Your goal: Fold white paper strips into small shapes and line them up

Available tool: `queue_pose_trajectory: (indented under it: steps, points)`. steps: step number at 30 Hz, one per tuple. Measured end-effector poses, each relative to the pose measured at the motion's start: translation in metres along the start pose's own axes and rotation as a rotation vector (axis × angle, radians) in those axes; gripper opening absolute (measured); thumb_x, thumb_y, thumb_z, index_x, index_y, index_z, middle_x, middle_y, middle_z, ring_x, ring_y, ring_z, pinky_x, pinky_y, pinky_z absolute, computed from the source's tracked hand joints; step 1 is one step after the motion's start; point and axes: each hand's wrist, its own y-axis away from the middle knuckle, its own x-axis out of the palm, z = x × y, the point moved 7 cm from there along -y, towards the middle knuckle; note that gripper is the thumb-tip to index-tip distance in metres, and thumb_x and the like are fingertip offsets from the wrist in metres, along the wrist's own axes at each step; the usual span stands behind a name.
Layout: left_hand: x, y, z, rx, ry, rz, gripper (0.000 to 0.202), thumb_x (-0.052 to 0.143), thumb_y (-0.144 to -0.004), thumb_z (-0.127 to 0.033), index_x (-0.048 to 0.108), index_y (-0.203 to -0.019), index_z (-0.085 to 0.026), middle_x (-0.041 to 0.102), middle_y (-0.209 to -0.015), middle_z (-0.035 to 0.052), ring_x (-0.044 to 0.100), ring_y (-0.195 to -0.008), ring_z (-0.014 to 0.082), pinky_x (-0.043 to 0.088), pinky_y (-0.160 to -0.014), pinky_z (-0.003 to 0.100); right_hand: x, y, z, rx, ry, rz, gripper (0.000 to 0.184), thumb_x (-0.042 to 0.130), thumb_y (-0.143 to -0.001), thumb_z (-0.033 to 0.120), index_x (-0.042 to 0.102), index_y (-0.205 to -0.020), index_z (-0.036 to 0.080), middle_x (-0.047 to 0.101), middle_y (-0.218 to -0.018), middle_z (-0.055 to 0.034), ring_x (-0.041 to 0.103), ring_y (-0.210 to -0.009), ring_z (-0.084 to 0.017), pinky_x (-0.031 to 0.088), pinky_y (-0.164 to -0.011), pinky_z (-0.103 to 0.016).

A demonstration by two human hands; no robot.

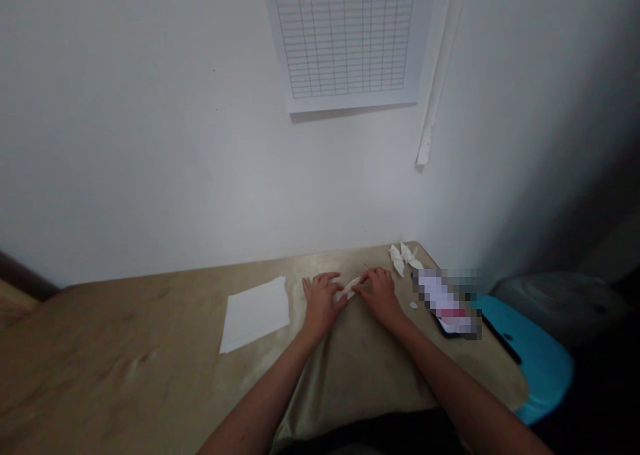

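Observation:
A small strip of folded white paper (353, 285) lies between my two hands near the middle of the table. My left hand (321, 299) pinches its left end between thumb and index finger, with the other fingers spread over the tabletop. At the paper's right end, the thumb and fingertips of my right hand (380, 293) close on it. Left of my hands is a stack of white paper sheets (256, 313). Folded white paper figures (404, 257) stand at the table's far right corner, and a small white scrap (413, 305) lies right of my right hand.
The table (130, 348) has a tan, wrinkled cover. A phone (447, 308), its screen blurred out, rests near the right edge. Beyond that edge is a turquoise chair or stool (543, 361). A printed grid sheet (350, 41) hangs on the white wall behind the table.

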Motion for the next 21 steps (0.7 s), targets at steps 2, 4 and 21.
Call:
queue_pose_trajectory:
  steps: [2, 4, 21]
  points:
    - [0.002, -0.001, 0.003, -0.007, 0.022, 0.020, 0.008, 0.073, -0.081, -0.022, 0.074, -0.087, -0.027, 0.066, -0.130, 0.0040, 0.052, -0.126, 0.0297, 0.006, -0.115, 0.074, -0.006, -0.002, -0.003, -0.005, 0.018, -0.034, 0.028, 0.069, -0.085, 0.042, 0.068, -0.104, 0.021, 0.063, -0.107, -0.0096, 0.052, -0.107, -0.029, 0.039, -0.099, -0.043]
    - [0.004, -0.002, 0.005, -0.011, 0.043, 0.040, 0.008, 0.072, -0.083, -0.021, 0.074, -0.088, -0.028, 0.067, -0.129, 0.0035, 0.052, -0.126, 0.0294, 0.007, -0.115, 0.074, -0.009, -0.003, -0.003, -0.036, 0.023, -0.035, 0.032, 0.070, -0.085, 0.039, 0.067, -0.112, 0.023, 0.062, -0.112, -0.0099, 0.051, -0.109, -0.029, 0.037, -0.100, -0.043]
    - [0.006, -0.003, 0.006, 0.035, 0.017, 0.088, 0.008, 0.067, -0.088, -0.023, 0.073, -0.085, -0.026, 0.066, -0.129, 0.0038, 0.050, -0.127, 0.0287, 0.007, -0.115, 0.073, -0.007, 0.000, 0.018, -0.219, 0.146, 0.202, 0.006, 0.069, -0.087, 0.027, 0.074, -0.086, 0.026, 0.070, -0.101, -0.0051, 0.050, -0.119, -0.028, 0.010, -0.117, -0.059]
